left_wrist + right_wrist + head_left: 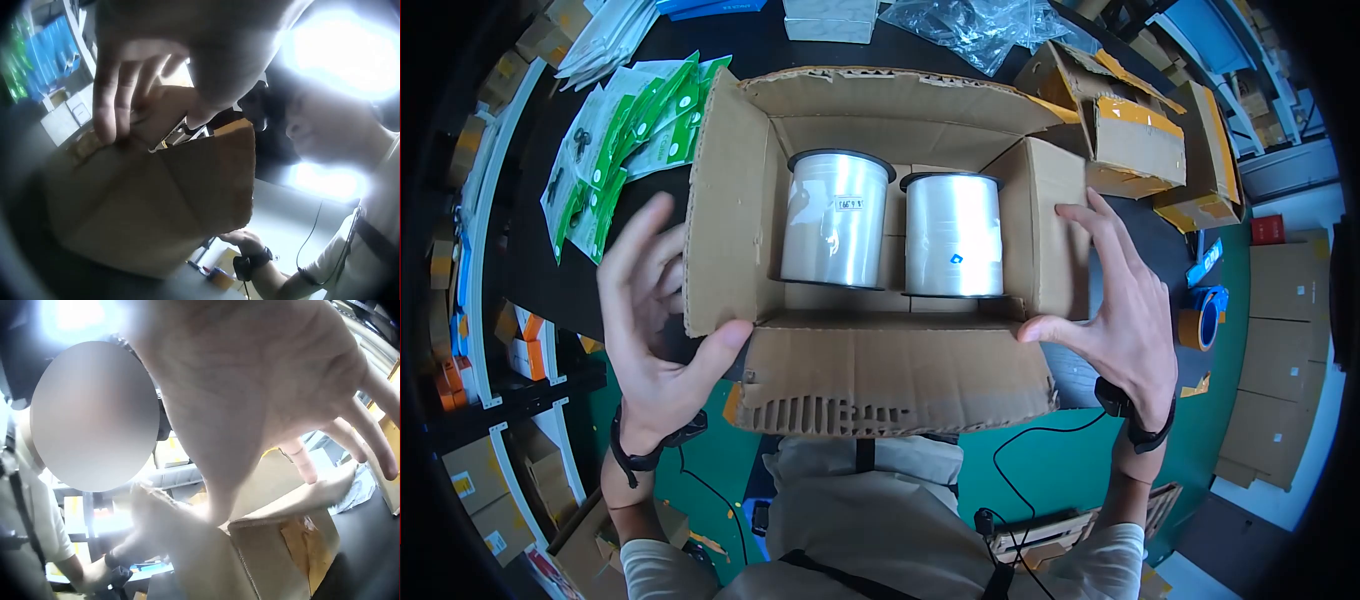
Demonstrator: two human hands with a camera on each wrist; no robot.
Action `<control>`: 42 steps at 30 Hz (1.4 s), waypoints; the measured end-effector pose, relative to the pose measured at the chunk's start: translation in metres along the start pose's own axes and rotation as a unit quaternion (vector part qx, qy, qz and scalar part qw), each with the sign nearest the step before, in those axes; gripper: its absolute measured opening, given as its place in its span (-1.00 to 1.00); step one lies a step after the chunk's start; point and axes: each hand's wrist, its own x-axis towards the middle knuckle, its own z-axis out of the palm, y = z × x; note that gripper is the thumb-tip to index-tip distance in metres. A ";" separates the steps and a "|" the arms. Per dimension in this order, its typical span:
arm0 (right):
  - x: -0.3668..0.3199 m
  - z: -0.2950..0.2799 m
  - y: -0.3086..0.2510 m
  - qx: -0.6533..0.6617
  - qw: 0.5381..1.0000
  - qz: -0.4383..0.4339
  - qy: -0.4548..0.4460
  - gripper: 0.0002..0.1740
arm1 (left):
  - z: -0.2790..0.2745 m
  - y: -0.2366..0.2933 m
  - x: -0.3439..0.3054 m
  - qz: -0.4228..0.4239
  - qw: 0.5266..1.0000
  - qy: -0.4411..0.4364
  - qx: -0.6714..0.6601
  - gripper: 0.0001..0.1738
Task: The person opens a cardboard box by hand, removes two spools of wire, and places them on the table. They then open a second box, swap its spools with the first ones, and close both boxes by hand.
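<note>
While the open left hand (650, 330) and open right hand (1135, 320) bracket the brown rectangular cardboard box (880, 138), press its side flaps (725, 220) evenly.

Two bare hands flank a cardboard box (722, 235). L hand (658, 335) is open at the box's L side, fingers spread & gently bent, thumb angled in toward its near L corner. R hand (1135, 305) is open at the box's R side, fingers loosely bent inward, thumb tip by its near R corner. L forearm (628, 490) & R forearm (1130, 485) reach fwd from the box's near side, either side of the torso (850, 520).
</note>
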 end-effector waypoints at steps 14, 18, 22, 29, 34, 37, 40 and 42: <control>0.027 -0.026 -0.031 -0.290 0.946 -0.147 0.000 0.74 | 0.005 0.008 -0.011 -0.032 0.999 -0.010 0.034 -0.13; 0.044 -0.034 -0.034 -0.264 0.954 -0.109 -0.085 0.78 | 0.004 0.007 -0.010 -0.003 0.998 -0.029 0.051 -0.16; 0.053 -0.027 -0.018 -0.199 0.970 -0.119 -0.074 0.75 | 0.007 0.011 0.002 0.064 0.995 -0.027 0.067 -0.31; 0.041 -0.031 0.007 -0.103 0.986 -0.131 0.019 0.51 | 0.000 0.020 0.018 0.037 0.977 -0.181 0.107 -0.59; 0.018 -0.039 0.022 -0.013 0.993 -0.111 0.043 0.20 | 0.004 0.033 0.045 0.087 0.951 -0.192 0.227 -0.29; 0.004 -0.039 0.013 -0.015 0.992 -0.127 0.010 0.17 | 0.019 0.038 0.056 0.081 0.919 -0.220 0.317 0.22; -0.010 -0.037 0.002 -0.008 0.993 -0.119 -0.026 0.21 | 0.022 0.035 0.071 0.088 0.908 -0.234 0.335 0.47; -0.014 -0.035 -0.005 0.006 0.993 -0.100 -0.066 0.31 | 0.023 0.032 0.077 0.091 0.902 -0.240 0.346 0.60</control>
